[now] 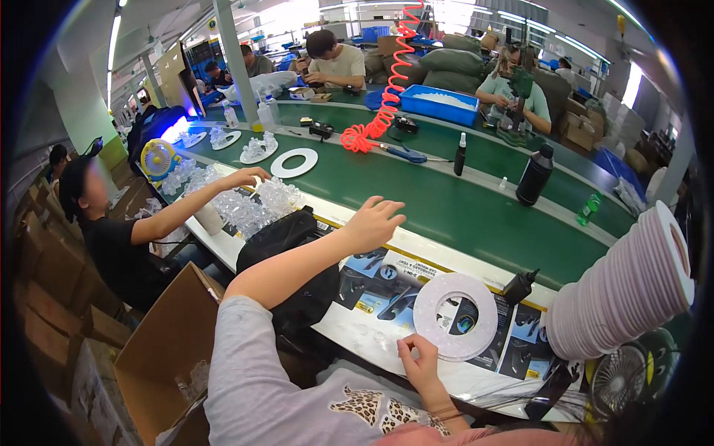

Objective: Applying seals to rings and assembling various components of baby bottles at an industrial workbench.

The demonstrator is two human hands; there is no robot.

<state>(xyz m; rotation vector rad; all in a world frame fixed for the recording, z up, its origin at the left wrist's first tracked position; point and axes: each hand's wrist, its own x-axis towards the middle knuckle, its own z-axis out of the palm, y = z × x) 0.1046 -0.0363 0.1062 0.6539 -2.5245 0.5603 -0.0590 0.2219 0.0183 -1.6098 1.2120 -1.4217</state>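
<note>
My left hand [375,221] is stretched out over the near edge of the green conveyor belt [468,204], fingers apart and holding nothing. Close to my body, my right hand [420,360] is curled at the table's front edge; whatever its fingers might hold is hidden. Just beyond that hand a flat white ring [482,305] lies on printed sheets [379,286]. A small black bottle [520,285] with a pointed nozzle stands beside the ring. To the right leans a tall stack of similar white rings [617,286].
At the left a co-worker's hand [249,177] reaches over a heap of clear plastic parts [253,212]. White rings [294,163], some bearing clear parts, lie on the belt. A coiled red air hose [387,104] hangs over it. A black bag [290,260] and open carton [167,349] are nearby.
</note>
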